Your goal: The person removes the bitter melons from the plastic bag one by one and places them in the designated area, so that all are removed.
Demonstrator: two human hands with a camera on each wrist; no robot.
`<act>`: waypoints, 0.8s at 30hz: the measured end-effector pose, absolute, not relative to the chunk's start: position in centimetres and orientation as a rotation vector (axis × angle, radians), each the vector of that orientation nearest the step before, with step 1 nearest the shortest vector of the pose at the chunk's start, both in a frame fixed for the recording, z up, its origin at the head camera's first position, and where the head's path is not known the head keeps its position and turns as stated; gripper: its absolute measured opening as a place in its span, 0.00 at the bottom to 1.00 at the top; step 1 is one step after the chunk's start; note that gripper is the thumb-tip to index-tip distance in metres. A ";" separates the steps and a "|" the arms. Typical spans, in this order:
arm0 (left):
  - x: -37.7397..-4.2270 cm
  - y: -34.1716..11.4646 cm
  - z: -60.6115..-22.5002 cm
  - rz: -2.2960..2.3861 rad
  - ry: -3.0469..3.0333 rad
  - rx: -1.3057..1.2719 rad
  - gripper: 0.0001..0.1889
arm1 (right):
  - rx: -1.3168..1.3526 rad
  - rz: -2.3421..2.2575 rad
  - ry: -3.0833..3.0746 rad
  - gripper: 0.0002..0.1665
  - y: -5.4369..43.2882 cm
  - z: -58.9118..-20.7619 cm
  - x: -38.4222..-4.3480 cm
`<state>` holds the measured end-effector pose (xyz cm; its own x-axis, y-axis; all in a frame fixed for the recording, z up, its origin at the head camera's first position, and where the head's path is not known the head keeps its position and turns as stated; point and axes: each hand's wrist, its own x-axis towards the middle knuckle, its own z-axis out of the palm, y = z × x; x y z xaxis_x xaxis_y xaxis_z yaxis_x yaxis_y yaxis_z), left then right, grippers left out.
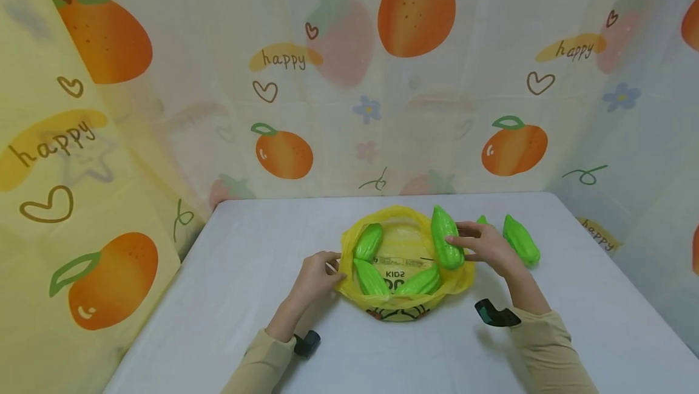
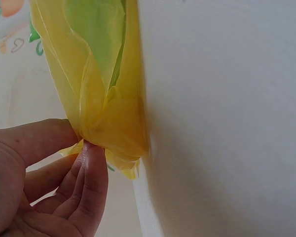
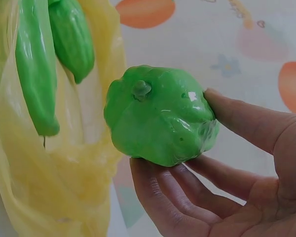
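A yellow plastic bag with printed lettering stands wide open on the table. Three glossy, ridged green bitter melons lie inside, around its wall. My left hand pinches the bag's left rim; in the left wrist view, the thumb and fingers meet on the gathered yellow film. At the right rim, my right hand holds another bitter melon between thumb and fingers, tip up. In the right wrist view, the stem end of this held bitter melon faces the camera, beside the bag.
To the right of the right hand, one more green bitter melon lies on the white table. Another green tip shows behind that hand, mostly hidden. A fruit-printed cloth hangs behind and at both sides.
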<state>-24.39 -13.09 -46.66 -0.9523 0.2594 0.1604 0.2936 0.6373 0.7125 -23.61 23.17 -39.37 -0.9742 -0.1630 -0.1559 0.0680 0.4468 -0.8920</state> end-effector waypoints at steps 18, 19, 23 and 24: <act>-24.6 -13.2 -46.9 -1.220 -2.815 -0.469 0.21 | 0.014 -1.454 2.583 0.49 27.2 -38.8 -23.3; -24.6 -13.2 -46.9 -1.220 -2.815 -0.467 0.21 | 0.015 -1.446 2.588 0.48 27.4 -38.8 -23.3; -24.6 -13.2 -46.9 -1.224 -2.813 -0.453 0.21 | 0.049 -1.438 2.603 0.49 28.2 -38.8 -23.3; -24.6 -13.2 -46.9 -1.221 -2.813 -0.452 0.21 | 0.050 -1.435 2.605 0.49 28.4 -38.8 -23.2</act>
